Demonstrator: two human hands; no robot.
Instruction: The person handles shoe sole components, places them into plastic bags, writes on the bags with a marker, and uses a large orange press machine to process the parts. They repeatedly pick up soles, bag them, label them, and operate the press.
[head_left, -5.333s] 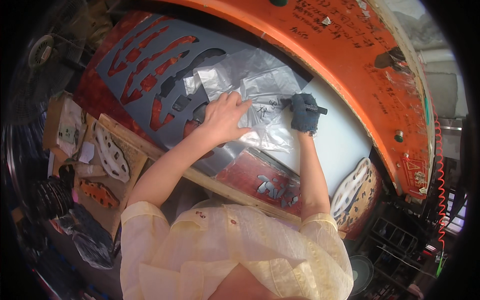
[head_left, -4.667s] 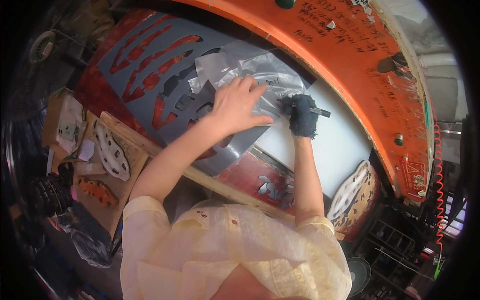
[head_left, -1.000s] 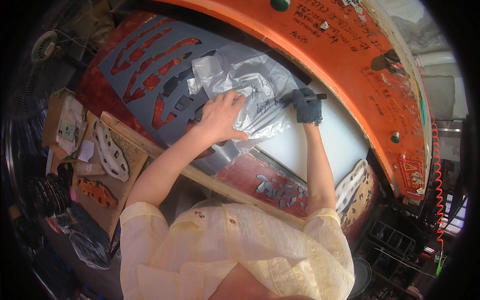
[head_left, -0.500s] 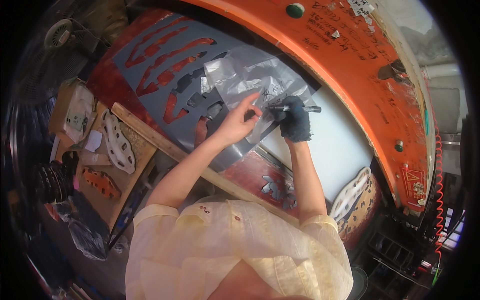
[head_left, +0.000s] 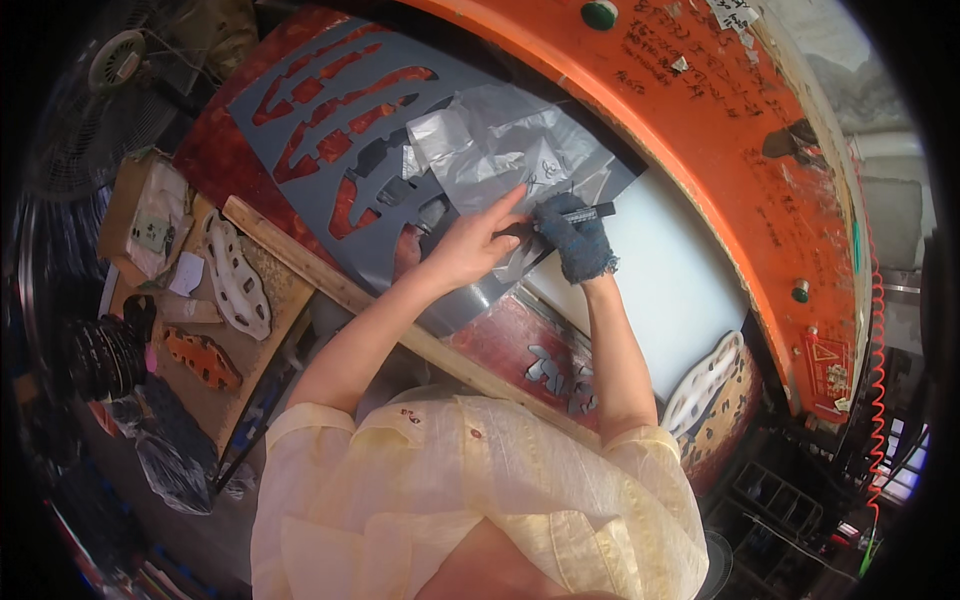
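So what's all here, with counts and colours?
cut-out sheet: 1, grey, over red board
plastic bag: 1, translucent, on sheet
marker: 1, black, right hand
panel: 1, white, right
machine part: 1, orange, far side
holed pieces: 2, white, left and right
holed slab: 1, orange, left
box: 1, brown, left
coiled cord: 1, red, right edge
scraps: several, grey, lower centre
clutter: uncountable, mostly dark, outer edges
left hand: 1, bare, over bag
right hand: 1, dark-gloved, around marker

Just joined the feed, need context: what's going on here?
The right hand, in a dark fuzzy glove, holds a black cylindrical marker near a crumpled, translucent plastic bag bearing dark handwriting. The bare left hand is close beside it, index finger extended. The bag lies partly over a flat grey sheet with cut-outs.
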